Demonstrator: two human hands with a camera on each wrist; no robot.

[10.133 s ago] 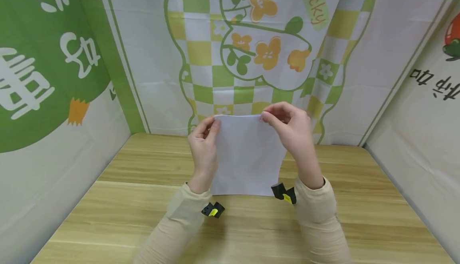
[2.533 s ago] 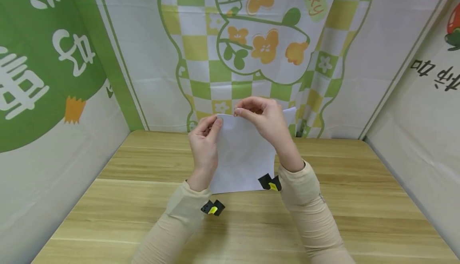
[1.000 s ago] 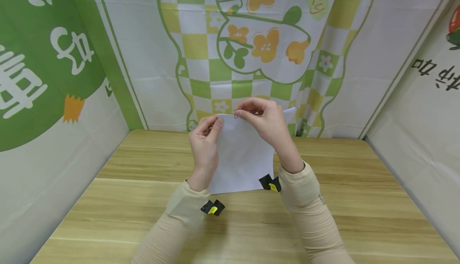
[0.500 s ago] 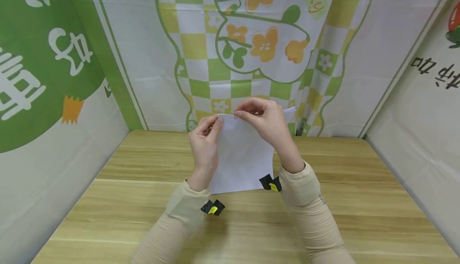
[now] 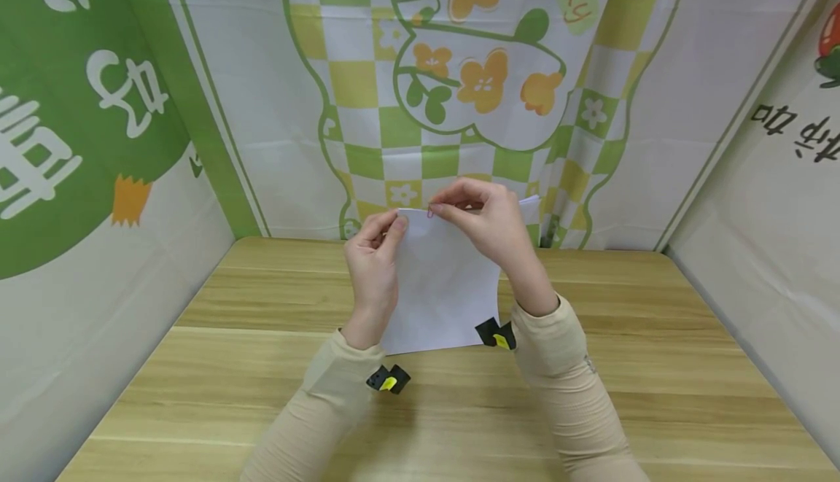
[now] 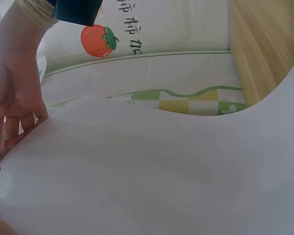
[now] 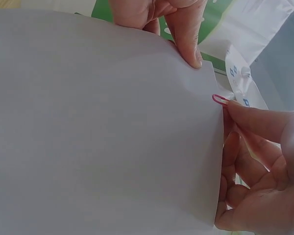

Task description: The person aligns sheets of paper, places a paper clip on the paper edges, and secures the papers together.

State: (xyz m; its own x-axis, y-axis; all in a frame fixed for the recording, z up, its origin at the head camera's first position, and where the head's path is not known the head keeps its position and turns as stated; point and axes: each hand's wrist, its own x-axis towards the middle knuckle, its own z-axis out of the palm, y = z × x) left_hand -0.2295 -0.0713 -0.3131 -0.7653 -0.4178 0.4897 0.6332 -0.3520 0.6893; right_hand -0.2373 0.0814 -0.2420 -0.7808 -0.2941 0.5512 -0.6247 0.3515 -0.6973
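Observation:
My left hand [image 5: 372,270] pinches the top left corner of white paper [image 5: 442,285] between thumb and fingers. The paper stands up from the table, facing me. At its top edge, a little right of the left thumb, my right hand [image 5: 492,230] pinches a small pink-red paper clip [image 5: 430,212]. In the right wrist view the loop of the paper clip [image 7: 218,99] overlaps the paper's edge; the rest is hidden by the thumb. Behind the right hand a white paper corner [image 5: 530,208] sticks out. How many sheets there are, I cannot tell.
A wood-grain table [image 5: 216,394] lies under the hands. Printed green and white cloth [image 5: 407,125] hangs at the back, with more cloth along both sides. Black wrist cameras [image 5: 495,335] sit at both sleeves.
Compared with ten seconds ago, the right hand is further left along the paper's top edge, nearer the left hand, and the white corner shows behind it. Over the last second almost nothing moves.

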